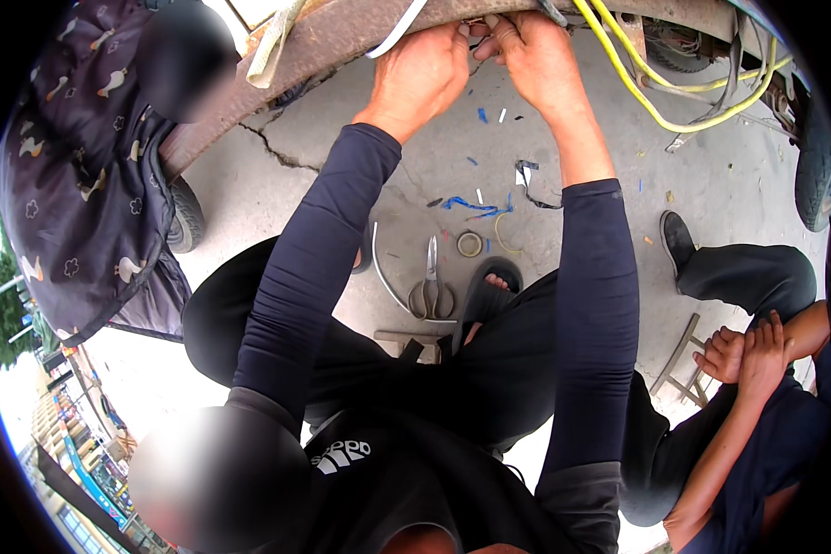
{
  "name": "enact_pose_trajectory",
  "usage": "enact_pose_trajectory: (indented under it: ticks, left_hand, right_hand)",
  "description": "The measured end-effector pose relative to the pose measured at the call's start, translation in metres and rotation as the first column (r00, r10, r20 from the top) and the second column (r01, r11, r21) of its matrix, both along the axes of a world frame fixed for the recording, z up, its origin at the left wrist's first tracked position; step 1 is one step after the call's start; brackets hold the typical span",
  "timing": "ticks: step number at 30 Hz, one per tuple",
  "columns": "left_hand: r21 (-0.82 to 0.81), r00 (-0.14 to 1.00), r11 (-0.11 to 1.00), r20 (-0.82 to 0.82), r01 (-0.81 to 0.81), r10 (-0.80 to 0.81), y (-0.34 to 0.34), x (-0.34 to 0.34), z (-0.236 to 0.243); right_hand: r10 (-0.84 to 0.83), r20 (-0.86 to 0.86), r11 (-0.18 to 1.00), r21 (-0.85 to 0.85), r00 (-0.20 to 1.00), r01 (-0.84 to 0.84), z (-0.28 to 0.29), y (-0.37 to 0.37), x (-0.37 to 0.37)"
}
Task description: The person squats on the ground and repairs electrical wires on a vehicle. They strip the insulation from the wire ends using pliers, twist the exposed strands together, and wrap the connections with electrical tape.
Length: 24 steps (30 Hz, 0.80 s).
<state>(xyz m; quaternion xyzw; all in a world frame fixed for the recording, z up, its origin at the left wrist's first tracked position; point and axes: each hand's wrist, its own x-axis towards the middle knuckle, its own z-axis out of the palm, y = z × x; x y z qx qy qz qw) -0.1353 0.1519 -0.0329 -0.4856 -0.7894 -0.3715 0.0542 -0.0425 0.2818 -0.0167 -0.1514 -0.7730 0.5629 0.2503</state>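
Both arms reach up to the rusty metal beam point(319, 44) at the top of the head view. My left hand point(422, 76) is closed, thumb and fingertips pinched together just under the beam's edge. Close beside it, my right hand point(537, 63) is also closed, its fingertips almost meeting the left ones. Something small and thin seems to lie between them, too small to name. A pale flexible sleeve point(274, 44) and a white tube point(399, 26) hang from the beam left of my hands. To their right loops a yellow cable point(639, 94).
On the concrete lie scissors point(431, 294), a tape roll point(469, 244), a curved white strip point(385, 272) and blue scraps point(475, 204). A person point(743, 365) sits at right with hands clasped, beside a small stool frame point(679, 362). A dark patterned cover point(83, 185) drapes at left.
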Motion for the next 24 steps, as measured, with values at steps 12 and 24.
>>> enact_pose_trajectory:
  ticks: [12,24]
  left_hand:
    - [-0.079,0.992,0.997,0.127,0.023,-0.013,-0.002,-0.008,-0.003]
    - [-0.177,0.989,0.984,0.142,-0.016,0.041,-0.002,-0.008,0.001]
  right_hand:
    - [-0.145,0.018,0.962,0.238,0.989,0.137,0.004,-0.011,0.006]
    - [-0.328,-0.152,0.799,0.482,0.932,0.36,-0.005,-0.028,0.001]
